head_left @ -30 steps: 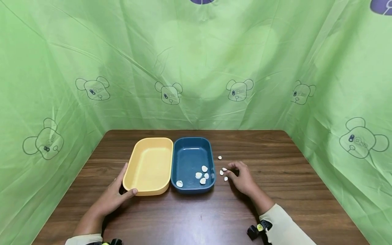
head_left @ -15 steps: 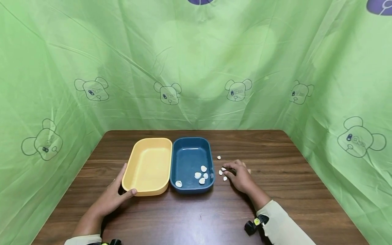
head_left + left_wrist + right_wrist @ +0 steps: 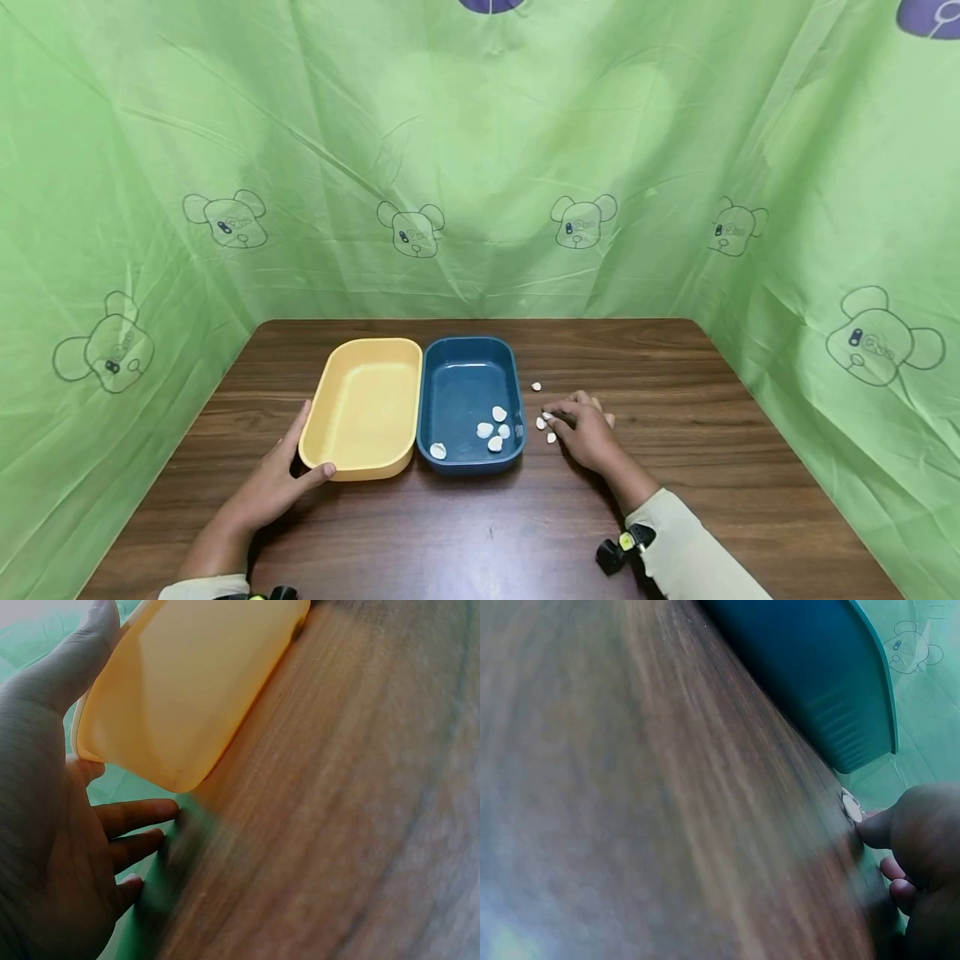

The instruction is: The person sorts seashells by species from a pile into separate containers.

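Note:
With thumb and forefinger my right hand (image 3: 590, 437) pinches a small white shell (image 3: 547, 416) low over the table, right of the blue tray (image 3: 468, 375). Another white shell (image 3: 541, 423) lies beside those fingertips, and one more shell (image 3: 551, 437) is just nearer me. In the right wrist view, a pale shell (image 3: 851, 806) shows at the thumb tip. My left hand (image 3: 267, 483) rests on the near left corner of the yellow tray (image 3: 367, 400), its thumb along the front rim and fingers on the left side. The left wrist view has the other fingers (image 3: 139, 817) spread loosely below that tray.
Several white shells (image 3: 495, 443) lie inside the blue tray, mostly toward its near right. A lone small shell (image 3: 536, 387) sits farther back on the brown wooden table (image 3: 637, 358). The trays stand side by side. Green curtains (image 3: 480, 150) surround the table's back and sides.
My right hand has shifted slightly left, and its thumb and forefinger have closed on a shell. The left hand stays at the yellow tray.

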